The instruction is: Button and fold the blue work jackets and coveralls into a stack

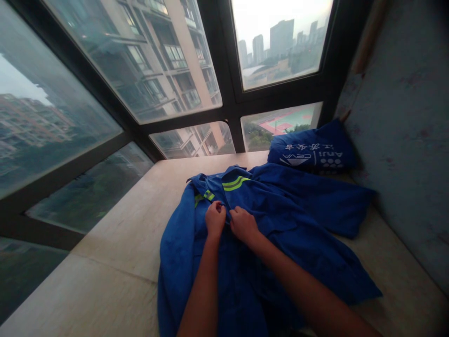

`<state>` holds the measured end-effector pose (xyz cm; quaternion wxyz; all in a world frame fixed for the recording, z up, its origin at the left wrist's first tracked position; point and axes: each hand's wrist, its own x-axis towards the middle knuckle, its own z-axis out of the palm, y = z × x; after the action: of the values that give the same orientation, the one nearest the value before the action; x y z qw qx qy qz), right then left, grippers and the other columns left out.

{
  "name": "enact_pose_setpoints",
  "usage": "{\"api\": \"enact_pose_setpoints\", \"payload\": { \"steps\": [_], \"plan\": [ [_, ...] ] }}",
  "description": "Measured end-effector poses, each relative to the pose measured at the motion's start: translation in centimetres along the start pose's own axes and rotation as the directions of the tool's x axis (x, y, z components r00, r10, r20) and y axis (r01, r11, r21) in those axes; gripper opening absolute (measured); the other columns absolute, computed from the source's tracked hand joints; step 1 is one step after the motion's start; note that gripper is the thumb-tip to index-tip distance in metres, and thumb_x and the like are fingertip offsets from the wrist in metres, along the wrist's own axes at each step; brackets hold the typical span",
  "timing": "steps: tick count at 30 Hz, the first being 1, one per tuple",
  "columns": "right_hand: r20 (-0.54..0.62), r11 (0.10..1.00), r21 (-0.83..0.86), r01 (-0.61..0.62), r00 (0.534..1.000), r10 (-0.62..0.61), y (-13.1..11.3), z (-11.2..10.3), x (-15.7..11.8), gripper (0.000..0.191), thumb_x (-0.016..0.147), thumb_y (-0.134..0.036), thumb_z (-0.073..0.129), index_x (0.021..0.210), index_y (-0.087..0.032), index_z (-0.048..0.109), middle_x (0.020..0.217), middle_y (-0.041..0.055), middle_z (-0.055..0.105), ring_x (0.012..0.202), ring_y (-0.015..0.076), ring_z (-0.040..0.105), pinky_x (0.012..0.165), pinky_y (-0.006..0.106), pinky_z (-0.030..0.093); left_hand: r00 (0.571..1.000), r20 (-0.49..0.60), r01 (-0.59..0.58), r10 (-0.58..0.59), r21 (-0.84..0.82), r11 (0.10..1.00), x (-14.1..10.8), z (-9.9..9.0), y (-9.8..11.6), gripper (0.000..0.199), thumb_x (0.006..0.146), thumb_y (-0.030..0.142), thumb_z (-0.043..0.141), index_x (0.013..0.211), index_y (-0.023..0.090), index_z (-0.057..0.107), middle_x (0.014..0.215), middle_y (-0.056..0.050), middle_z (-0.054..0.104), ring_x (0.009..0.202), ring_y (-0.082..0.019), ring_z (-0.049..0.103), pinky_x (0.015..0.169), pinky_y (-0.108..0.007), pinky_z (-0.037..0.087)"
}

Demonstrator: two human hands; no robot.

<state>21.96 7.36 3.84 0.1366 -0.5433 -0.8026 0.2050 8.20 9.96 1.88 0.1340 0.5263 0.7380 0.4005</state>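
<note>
Head view: left hand (215, 219) and right hand (243, 224) pinch the jacket's (280, 206) front edges, fingers (235, 215) narrow. Surface (115, 243) stretches toward eight o'clock, ending at windows (96, 192).

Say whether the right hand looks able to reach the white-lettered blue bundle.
Probably yes, if the right hand leaves the jacket: only jacket cloth seems in between, and the bundle lies uncovered.

The left grip (216, 218) and right grip (243, 225) are bare human hands with rounded knuckles (246, 215); the wrists (214, 235) are narrow and uncovered, and the left forearm (203, 285) and right forearm (298, 276), bare as well, look smooth and slender, widening away from the hand; finer marks are too blurred to tell
</note>
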Motion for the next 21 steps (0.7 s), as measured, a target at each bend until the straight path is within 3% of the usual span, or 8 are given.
{"api": "enact_pose_setpoints", "payload": {
  "steps": [3, 9, 17, 21],
  "plan": [
    [-0.004, 0.999, 0.014, 0.048, 0.999, -0.048, 0.0, 0.0, 2.2, 0.03, 0.096, -0.019, 0.042, 0.118, -0.021, 0.062, 0.118, 0.0104, 0.063, 0.11, 0.0197, 0.06, 0.087, 0.026, 0.045, 0.999, 0.018, 0.047, -0.048, 0.048, 0.998, 1.0, 0.9, -0.6, 0.008, 0.076, 0.024, 0.067, 0.081, 0.02, 0.07, 0.08, -0.008, 0.073, 0.075, -0.022, 0.067, 0.074, -0.031, 0.047],
    [0.006, 1.0, -0.012, -0.026, 1.0, 0.026, 1.7, 1.8, 3.8, 0.029, 0.094, -0.012, 0.042, 0.112, -0.017, 0.064, 0.115, 0.0128, 0.062, 0.107, 0.0214, 0.062, 0.085, 0.028, 0.046, 0.994, 0.033, 0.098, -0.101, 0.088, 0.991, -0.1, 1.8, -2.3, 0.008, 0.081, 0.024, 0.062, 0.079, 0.022, 0.069, 0.08, -0.007, 0.074, 0.075, -0.021, 0.067, 0.068, -0.028, 0.045],
    [0.0, 0.993, -0.045, -0.105, 0.995, 0.105, 1.0, 2.5, 5.3, 0.03, 0.092, -0.031, 0.053, 0.113, -0.012, 0.063, 0.117, 0.02, 0.061, 0.105, 0.0287, 0.065, 0.083, 0.035, 0.049, 0.982, 0.117, 0.127, -0.147, 0.165, 0.978, 0.5, 1.5, -1.6, 0.011, 0.08, 0.021, 0.06, 0.08, 0.024, 0.071, 0.085, -0.007, 0.075, 0.079, -0.023, 0.067, 0.068, -0.029, 0.043],
    [-0.001, 0.989, -0.001, -0.147, 0.989, 0.147, 0.9, 3.4, 6.5, 0.029, 0.093, -0.024, 0.05, 0.115, -0.009, 0.062, 0.115, 0.0227, 0.062, 0.103, 0.0272, 0.067, 0.084, 0.035, 0.049, 0.97, 0.161, 0.144, -0.184, 0.232, 0.962, 1.0, 1.5, -1.4, 0.009, 0.079, 0.029, 0.063, 0.075, 0.024, 0.07, 0.083, -0.006, 0.075, 0.079, -0.023, 0.067, 0.066, -0.028, 0.041]
  ]
}}
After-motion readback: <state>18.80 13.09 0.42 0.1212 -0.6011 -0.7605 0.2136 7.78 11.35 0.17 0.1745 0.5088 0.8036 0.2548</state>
